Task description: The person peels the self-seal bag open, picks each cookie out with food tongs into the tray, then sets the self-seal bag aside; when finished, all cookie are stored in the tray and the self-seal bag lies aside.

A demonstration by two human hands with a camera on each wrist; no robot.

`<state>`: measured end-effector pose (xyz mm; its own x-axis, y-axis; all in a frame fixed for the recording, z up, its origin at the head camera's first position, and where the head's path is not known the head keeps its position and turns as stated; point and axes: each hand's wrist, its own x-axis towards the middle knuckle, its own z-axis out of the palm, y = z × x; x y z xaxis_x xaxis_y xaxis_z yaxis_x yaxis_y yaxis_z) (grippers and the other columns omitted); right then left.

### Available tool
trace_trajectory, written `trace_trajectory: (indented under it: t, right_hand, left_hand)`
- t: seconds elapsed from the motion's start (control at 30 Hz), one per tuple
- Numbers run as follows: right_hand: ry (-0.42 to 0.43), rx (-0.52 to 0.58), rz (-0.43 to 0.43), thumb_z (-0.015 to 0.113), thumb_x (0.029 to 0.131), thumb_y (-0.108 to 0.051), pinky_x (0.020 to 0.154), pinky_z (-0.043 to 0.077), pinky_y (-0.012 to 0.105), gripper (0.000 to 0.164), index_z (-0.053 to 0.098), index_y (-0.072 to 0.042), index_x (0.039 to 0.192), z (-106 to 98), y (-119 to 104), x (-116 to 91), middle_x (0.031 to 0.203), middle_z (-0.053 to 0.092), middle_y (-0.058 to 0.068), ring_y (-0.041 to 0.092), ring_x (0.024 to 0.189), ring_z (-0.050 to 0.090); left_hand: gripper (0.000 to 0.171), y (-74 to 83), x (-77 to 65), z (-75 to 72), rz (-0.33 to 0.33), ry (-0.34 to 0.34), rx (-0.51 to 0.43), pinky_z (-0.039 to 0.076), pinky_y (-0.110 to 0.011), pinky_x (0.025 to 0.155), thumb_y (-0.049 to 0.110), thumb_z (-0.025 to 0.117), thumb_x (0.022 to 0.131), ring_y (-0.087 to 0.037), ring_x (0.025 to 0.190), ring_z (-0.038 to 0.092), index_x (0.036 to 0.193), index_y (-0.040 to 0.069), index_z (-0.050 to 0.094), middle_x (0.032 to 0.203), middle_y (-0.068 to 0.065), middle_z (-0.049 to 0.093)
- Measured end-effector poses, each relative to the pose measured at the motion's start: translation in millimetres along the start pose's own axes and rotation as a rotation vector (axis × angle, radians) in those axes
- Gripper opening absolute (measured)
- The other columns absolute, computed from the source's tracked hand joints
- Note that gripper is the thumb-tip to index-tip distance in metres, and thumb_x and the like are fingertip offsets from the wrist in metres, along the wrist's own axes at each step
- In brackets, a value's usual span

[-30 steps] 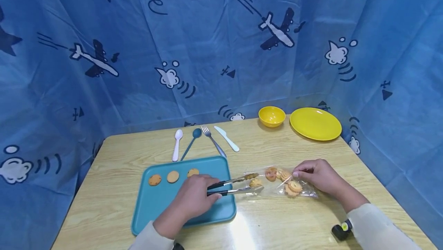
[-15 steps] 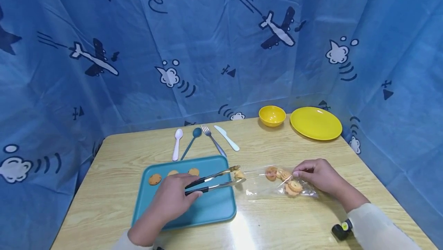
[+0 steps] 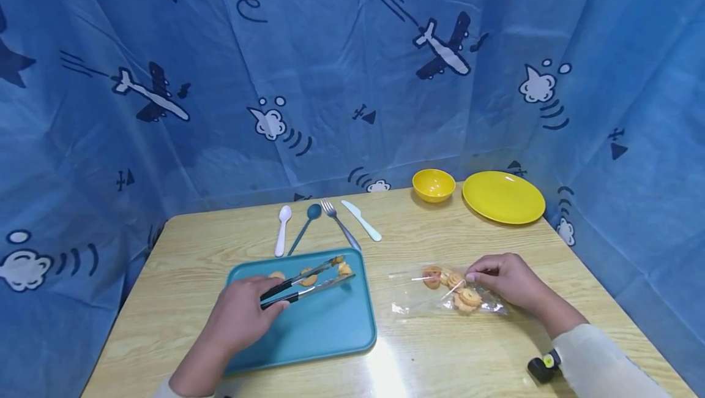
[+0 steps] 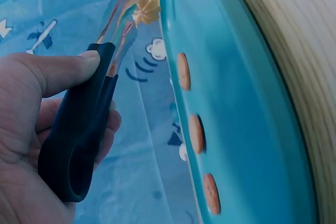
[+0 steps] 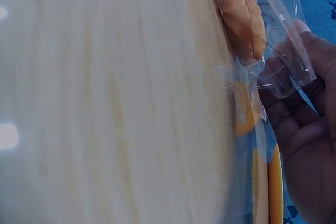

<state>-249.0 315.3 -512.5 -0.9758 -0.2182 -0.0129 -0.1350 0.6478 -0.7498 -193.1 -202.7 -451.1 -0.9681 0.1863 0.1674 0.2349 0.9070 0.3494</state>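
Note:
My left hand (image 3: 242, 312) grips the black handles of metal tongs (image 4: 79, 124). A swirled cookie (image 4: 147, 10) sits between the tong tips, over the right part of the teal tray (image 3: 330, 330). Three flat round cookies lie in a row on the tray; the nearest to the tips is a round cookie (image 4: 183, 71), and the tongs and hand partly cover the row in the head view. My right hand (image 3: 503, 278) pinches the upper edge of a clear plastic bag (image 3: 407, 291) lying right of the tray. Several cookies (image 3: 467, 299) are inside the bag.
Behind the tray lie a pale spoon (image 3: 282, 229), a dark teal spoon (image 3: 313, 213), a fork (image 3: 341, 226) and a white knife (image 3: 362, 221). A yellow bowl (image 3: 433, 186) and yellow plate (image 3: 503, 198) stand at the back right. Blue curtain (image 3: 330, 79) surrounds the table.
My left hand has moved left with the tongs, carrying the swirled cookie out of the bag and over the tray. The right hand has stayed at the bag.

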Motion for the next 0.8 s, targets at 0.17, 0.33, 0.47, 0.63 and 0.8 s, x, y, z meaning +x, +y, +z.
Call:
trace_trajectory:
  t: [0.17,0.33,0.47,0.63,0.8]
  right_hand:
    - [-0.006,-0.001,0.000,0.075,0.091,-0.042,0.075,0.054,0.024,0.018,0.080,-0.026,0.097,0.3,0.8,-0.2,0.095,0.076,-0.006,0.013,0.085,0.065]
    - [-0.012,0.001,0.013,0.075,0.091,-0.043,0.075,0.054,0.025,0.020,0.081,-0.025,0.098,-0.6,0.3,-0.9,0.096,0.076,-0.006,0.014,0.086,0.065]
    - [-0.010,0.004,0.013,0.075,0.091,-0.042,0.075,0.054,0.025,0.020,0.081,-0.024,0.098,-0.7,-0.5,-1.6,0.096,0.076,-0.005,0.014,0.086,0.065]
    - [-0.012,0.010,0.009,0.075,0.091,-0.042,0.076,0.054,0.024,0.019,0.080,-0.025,0.097,-0.5,-0.9,-1.4,0.096,0.076,-0.005,0.013,0.086,0.066]
    - [-0.009,0.001,0.015,0.075,0.091,-0.042,0.076,0.055,0.024,0.018,0.080,-0.025,0.096,-0.8,-0.2,-1.9,0.095,0.076,-0.005,0.013,0.086,0.066]
  left_hand:
    - [0.043,-6.0,1.9,0.2,-0.010,-0.007,0.060,0.058,-0.046,0.079,0.033,0.084,0.085,-0.026,0.099,0.072,0.123,0.015,0.076,0.112,-0.005,0.076]
    - [0.045,-6.9,6.8,2.4,-0.009,0.001,0.088,0.058,-0.050,0.084,0.034,0.084,0.085,-0.030,0.103,0.071,0.124,0.015,0.075,0.115,-0.008,0.076]
    - [0.043,-7.8,11.3,5.8,-0.007,-0.010,0.101,0.058,-0.052,0.085,0.034,0.083,0.085,-0.030,0.103,0.071,0.123,0.015,0.076,0.115,-0.008,0.076]
    - [0.041,-9.8,13.3,8.5,-0.013,-0.022,0.110,0.058,-0.050,0.081,0.032,0.084,0.084,-0.028,0.098,0.071,0.121,0.015,0.077,0.110,-0.007,0.076]
    - [0.042,-10.4,14.5,9.7,-0.016,-0.026,0.106,0.057,-0.048,0.079,0.032,0.084,0.084,-0.027,0.096,0.071,0.122,0.015,0.077,0.108,-0.007,0.076]
